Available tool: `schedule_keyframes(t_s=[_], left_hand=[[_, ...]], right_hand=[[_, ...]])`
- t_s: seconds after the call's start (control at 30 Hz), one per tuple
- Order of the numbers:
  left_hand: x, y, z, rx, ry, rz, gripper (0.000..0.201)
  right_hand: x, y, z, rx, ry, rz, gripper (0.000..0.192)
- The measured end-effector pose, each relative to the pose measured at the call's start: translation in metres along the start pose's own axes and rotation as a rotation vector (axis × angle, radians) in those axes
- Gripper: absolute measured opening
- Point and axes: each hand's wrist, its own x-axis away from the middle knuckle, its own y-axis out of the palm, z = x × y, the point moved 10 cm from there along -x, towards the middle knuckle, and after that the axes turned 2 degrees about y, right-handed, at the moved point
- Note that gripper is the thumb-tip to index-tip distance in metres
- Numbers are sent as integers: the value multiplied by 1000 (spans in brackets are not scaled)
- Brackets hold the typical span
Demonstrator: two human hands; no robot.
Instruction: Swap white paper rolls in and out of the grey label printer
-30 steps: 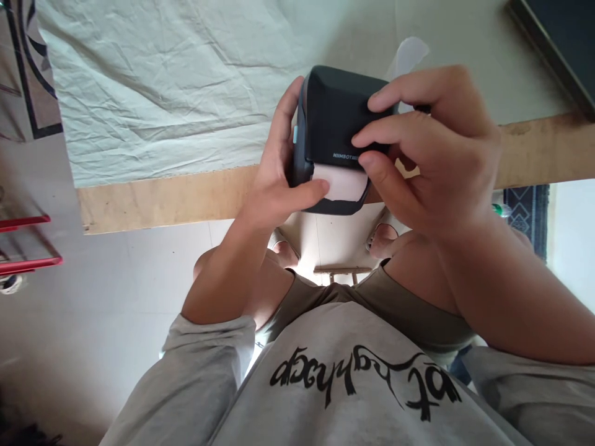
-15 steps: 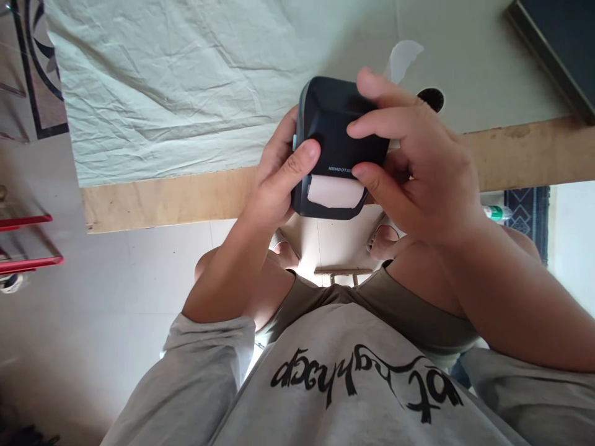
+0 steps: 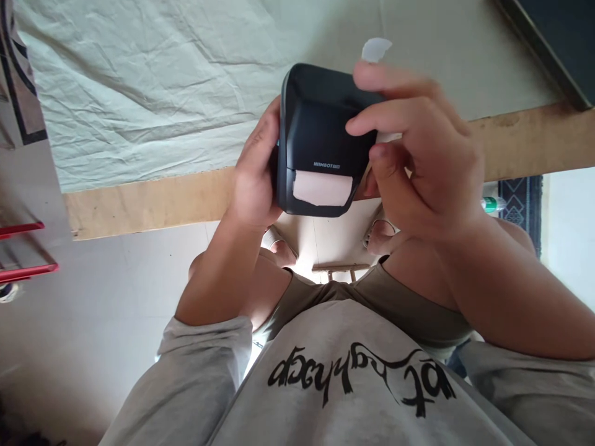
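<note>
Label printer: dark, boxy, held in the air over the near wooden edge of the table. Pale label roll sits in its front slot, edge showing. Left hand curled round the printer's left side, gripping it. Right hand half closed, fingertips resting on the lid's right side, thumb beside the slot. Wrinkled pale cloth covers the tabletop behind.

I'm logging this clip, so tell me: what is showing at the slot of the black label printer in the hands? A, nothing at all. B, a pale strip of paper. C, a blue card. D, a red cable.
B: a pale strip of paper lies at the slot of the black label printer, held by the left hand and the right hand.
</note>
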Motion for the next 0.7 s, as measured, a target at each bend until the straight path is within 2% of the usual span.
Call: schedule_keyframes(t_s=[0.2,0.33,0.47,0.53,0.6,0.7], left_hand=[[3,-9,1,-70,18,91,39],[4,-20,3,-16,64,166,32],[3,-22,7,27,109,151,24],[2,-17,8,57,112,122,24],[2,-10,8,92,96,84,30],[2,1,10,70,104,39,39]], right_hand=[[0,12,-2,85,-18,-75,33],[-4,17,-5,118,-29,-97,37],[-5,15,-6,103,-41,-91,39],[-6,8,-4,96,-19,-45,42],[-7,-7,-3,117,9,90,43],[-7,-26,5,69,170,235,40]])
